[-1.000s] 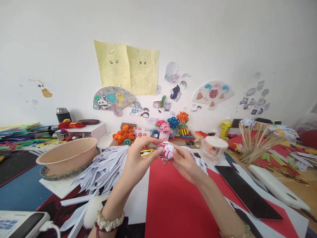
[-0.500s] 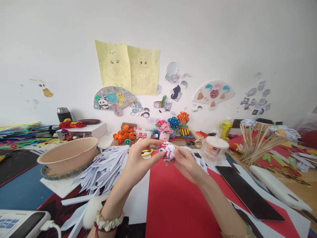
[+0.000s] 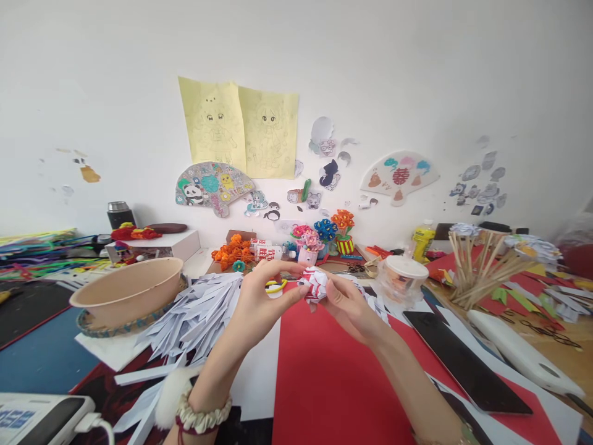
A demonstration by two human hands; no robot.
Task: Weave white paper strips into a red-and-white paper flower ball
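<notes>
Both hands, L (image 3: 259,296) and R (image 3: 345,303), pinch the paper flower (image 3: 315,282) mid-air above the red sheet (image 3: 324,377). Vs 1 s ago it sits slightly rotated, petals more bunched; shaping seems ongoing. Paper strips (image 3: 194,315) lie left on desk.

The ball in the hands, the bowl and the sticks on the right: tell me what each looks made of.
Ball: paper, red and white, matte; folded strips with creased edges.
Bowl: tan, matte, thin-rimmed; likely moulded pulp or plastic, hard to tell.
Sticks: pale, thin and straight; probably wood or bamboo.
Both hands, left and right, pinch the ball.
</notes>
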